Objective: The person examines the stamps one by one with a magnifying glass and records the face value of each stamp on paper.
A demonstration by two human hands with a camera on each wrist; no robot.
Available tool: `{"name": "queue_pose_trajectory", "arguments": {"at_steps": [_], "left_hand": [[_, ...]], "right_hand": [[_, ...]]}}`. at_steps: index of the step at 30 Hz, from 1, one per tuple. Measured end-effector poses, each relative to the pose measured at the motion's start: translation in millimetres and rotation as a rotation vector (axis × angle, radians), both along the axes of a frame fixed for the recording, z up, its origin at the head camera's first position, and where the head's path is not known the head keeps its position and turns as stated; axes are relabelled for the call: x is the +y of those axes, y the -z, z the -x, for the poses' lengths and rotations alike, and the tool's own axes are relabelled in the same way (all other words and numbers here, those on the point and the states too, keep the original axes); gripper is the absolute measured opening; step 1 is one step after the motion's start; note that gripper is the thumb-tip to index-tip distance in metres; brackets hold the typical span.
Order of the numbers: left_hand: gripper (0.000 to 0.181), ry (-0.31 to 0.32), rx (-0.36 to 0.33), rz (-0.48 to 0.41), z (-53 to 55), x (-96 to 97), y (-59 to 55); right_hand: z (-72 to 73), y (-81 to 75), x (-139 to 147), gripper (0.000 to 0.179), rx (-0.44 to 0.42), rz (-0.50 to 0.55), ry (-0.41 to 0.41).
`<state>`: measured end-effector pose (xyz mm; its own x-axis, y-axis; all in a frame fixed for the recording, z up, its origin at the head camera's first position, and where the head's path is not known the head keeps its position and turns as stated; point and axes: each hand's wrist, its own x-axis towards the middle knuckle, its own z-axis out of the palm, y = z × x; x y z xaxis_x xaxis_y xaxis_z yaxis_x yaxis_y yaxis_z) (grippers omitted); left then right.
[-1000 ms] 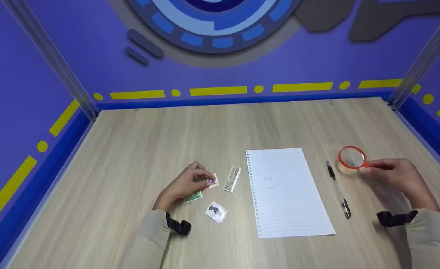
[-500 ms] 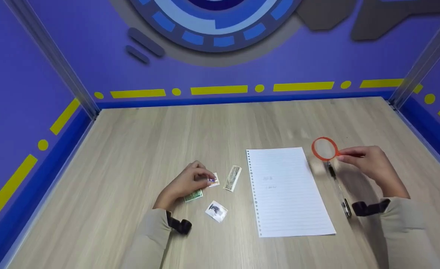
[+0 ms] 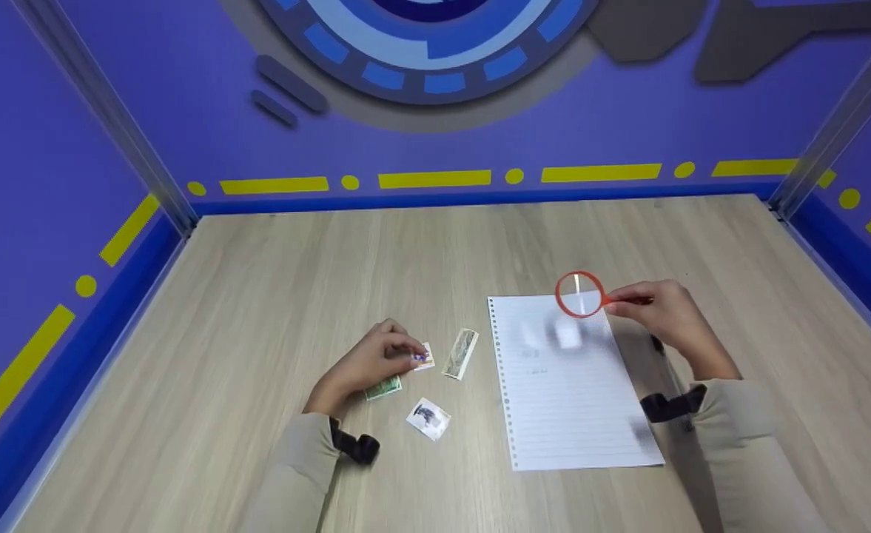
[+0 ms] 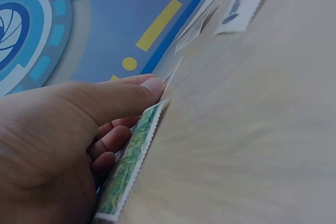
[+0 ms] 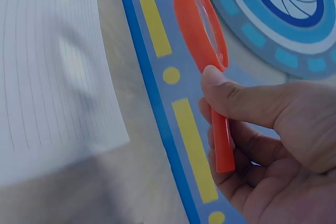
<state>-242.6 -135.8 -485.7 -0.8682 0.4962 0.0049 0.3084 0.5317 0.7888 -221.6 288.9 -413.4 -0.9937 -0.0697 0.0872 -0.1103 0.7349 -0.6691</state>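
In the head view my left hand [image 3: 368, 361] pinches the edge of a small postage stamp [image 3: 426, 358] between thumb and forefinger, partly covering it. A green stamp [image 4: 128, 166] with a perforated white edge lies under the same hand. Nearby on the table are a narrow greyish stamp [image 3: 460, 354] and a white stamp with a dark picture [image 3: 428, 419]. My right hand [image 3: 664, 314] grips the handle of an orange magnifying glass [image 3: 602, 297], its lens raised above the top of a lined sheet of paper [image 3: 583, 414].
A pen [image 3: 657, 343] lies right of the paper, mostly hidden beneath the right forearm. Faint writing shows on the sheet's upper left. Blue-purple panels [image 3: 405, 148] wall in the wooden table [image 3: 294, 274] at back and sides.
My right hand has carried the magnifying glass leftward, from beyond the pen to over the paper's top edge. The left hand and the stamps have stayed put.
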Motion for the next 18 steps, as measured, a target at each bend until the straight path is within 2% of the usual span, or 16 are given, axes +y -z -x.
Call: {"name": "queue_pose_trajectory", "arguments": {"at_steps": [5, 10, 18], "left_hand": [[0.016, 0.019, 0.015, -0.012, -0.1, -0.6, 0.8], [0.018, 0.011, 0.014, -0.009, -0.2, -0.6, 0.0], [0.018, 0.016, 0.023, -0.016, -0.2, 1.1, -0.8]], "right_hand": [[4.0, 0.8, -24.5, 0.025, 0.039, 0.038, -0.034], [6.6, 4.4, -51.0, 0.019, 0.098, 0.063, -0.084], [6.6, 5.5, -90.7, 0.013, 0.129, 0.091, -0.171]]}}
